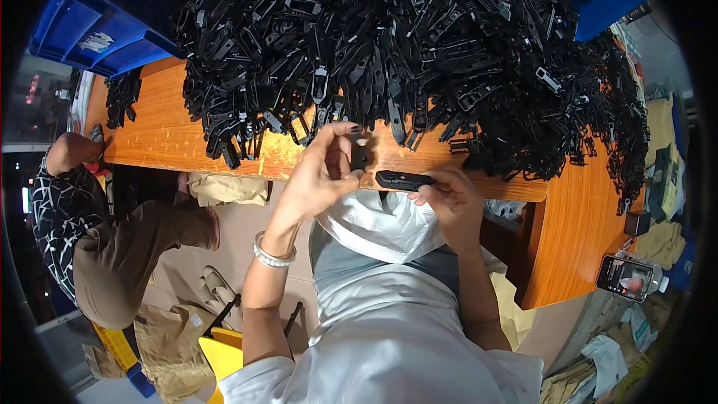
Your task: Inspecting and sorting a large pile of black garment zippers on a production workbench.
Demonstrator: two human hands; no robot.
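Note:
My right hand [455,206] pinches one end of a long black plastic part [402,181], held nearly level over the table's front edge. The part has a slim, rounded body with a small orange-looking spot in its middle. To its left, my left hand [323,176] is curled, thumb and fingertips bent toward a dark, blurred shape [360,151]. That shape looks like a small black piece, but its kind cannot be made out. Just beyond both hands lies a big heap of black plastic parts [374,45], many of them long and narrow, some like open frames.
The orange wooden table [153,123] curves round to my right. Blue crates [112,26] stand at the far left. A white bag or cloth [381,228] hangs over my lap. A phone [627,277] is at the right edge. Another person [112,269] sits at the left.

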